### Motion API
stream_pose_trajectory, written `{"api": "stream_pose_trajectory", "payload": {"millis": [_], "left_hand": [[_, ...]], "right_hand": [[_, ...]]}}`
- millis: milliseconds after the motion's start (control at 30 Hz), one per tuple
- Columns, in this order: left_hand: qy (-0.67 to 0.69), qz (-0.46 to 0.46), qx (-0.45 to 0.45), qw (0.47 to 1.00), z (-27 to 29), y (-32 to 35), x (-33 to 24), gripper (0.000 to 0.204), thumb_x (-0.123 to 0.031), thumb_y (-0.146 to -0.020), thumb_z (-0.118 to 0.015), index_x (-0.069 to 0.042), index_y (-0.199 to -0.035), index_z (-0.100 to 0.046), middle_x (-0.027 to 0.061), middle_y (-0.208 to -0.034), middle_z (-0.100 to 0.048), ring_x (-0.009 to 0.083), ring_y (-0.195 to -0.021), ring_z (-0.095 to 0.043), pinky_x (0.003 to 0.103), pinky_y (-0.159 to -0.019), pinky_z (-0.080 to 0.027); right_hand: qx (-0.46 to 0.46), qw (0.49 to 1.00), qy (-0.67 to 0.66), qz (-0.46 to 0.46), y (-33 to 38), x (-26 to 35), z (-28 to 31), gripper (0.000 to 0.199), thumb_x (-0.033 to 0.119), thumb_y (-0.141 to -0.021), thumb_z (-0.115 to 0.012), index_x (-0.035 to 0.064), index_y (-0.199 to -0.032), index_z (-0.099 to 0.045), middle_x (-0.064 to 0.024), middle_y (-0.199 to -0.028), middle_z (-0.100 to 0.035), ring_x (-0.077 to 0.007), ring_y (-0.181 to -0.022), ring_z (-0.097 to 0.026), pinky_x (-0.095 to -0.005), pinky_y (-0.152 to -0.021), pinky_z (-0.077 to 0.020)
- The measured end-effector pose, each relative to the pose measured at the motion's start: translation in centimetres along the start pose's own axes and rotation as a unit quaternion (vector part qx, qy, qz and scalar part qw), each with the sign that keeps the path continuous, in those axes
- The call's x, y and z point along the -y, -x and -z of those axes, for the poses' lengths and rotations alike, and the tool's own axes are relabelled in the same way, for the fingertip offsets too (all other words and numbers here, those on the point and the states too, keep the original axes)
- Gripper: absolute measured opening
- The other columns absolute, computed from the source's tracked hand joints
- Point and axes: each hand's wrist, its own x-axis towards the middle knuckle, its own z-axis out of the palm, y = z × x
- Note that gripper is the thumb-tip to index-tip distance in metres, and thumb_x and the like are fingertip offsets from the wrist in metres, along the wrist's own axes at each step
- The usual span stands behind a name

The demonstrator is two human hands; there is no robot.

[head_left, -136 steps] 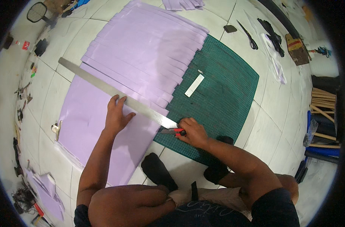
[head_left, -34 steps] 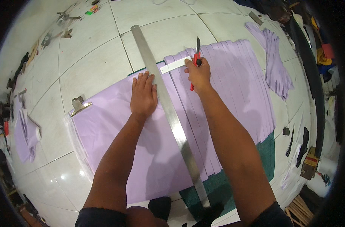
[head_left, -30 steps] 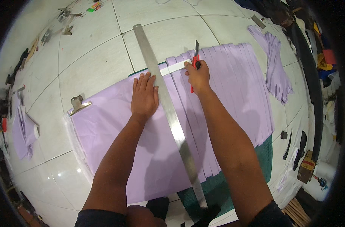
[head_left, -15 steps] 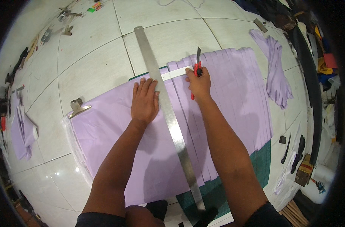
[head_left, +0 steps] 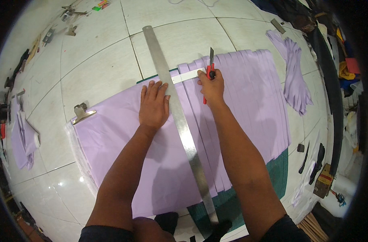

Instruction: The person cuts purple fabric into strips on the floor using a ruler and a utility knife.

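A layered sheet of lilac cloth (head_left: 115, 137) is spread over a green cutting mat (head_left: 278, 171), with cut strips (head_left: 248, 92) side by side in its right part. Across the cloth lies a long steel ruler (head_left: 186, 141). My left hand (head_left: 154, 107) presses flat on the cloth, fingers stretched out, fingertips at the ruler's left edge. My right hand (head_left: 214, 90) grips a red utility knife (head_left: 210, 69), blade out and pointing away from me. Its thumb also rests on the end of a short white measuring strip (head_left: 186, 76), whose other end meets the ruler's right edge.
A metal bulldog clip (head_left: 84, 114) grips the cloth's left corner. Loose lilac strips (head_left: 295, 76) lie on the tiled floor at right, and a lilac scrap (head_left: 22, 137) at far left. Tools (head_left: 71, 14) sit at the far left; a box (head_left: 324, 181) stands at the near right.
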Motion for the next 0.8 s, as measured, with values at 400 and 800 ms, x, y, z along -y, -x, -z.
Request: {"api": "stream_pose_trajectory", "payload": {"millis": [400,800], "left_hand": [[-0.008,-0.018,-0.020,1.000,-0.1,0.0,-0.2,0.039,-0.015,-0.095,-0.055,-0.004,-0.133,-0.054,0.0187,-0.138,-0.049,0.0394,-0.136,-0.040,0.054,-0.115,-0.027],[-0.034,-0.019,-0.021,0.999,-0.5,-0.1,-0.2,0.038,-0.018,-0.096,-0.053,-0.007,-0.132,-0.054,0.0149,-0.137,-0.050,0.0341,-0.136,-0.040,0.051,-0.116,-0.026]], "right_hand": [[-0.010,0.999,0.027,0.030,-0.6,-1.0,-0.1,0.030,0.025,-0.082,-0.073,0.0040,-0.090,-0.054,-0.0098,-0.072,-0.065,-0.0217,-0.066,-0.067,-0.0373,-0.065,-0.0507],[-0.020,0.995,0.072,0.072,-1.4,-2.2,0.0,0.034,0.030,-0.081,-0.073,0.0045,-0.089,-0.053,-0.0141,-0.074,-0.064,-0.0325,-0.073,-0.064,-0.0438,-0.070,-0.0486]]}}
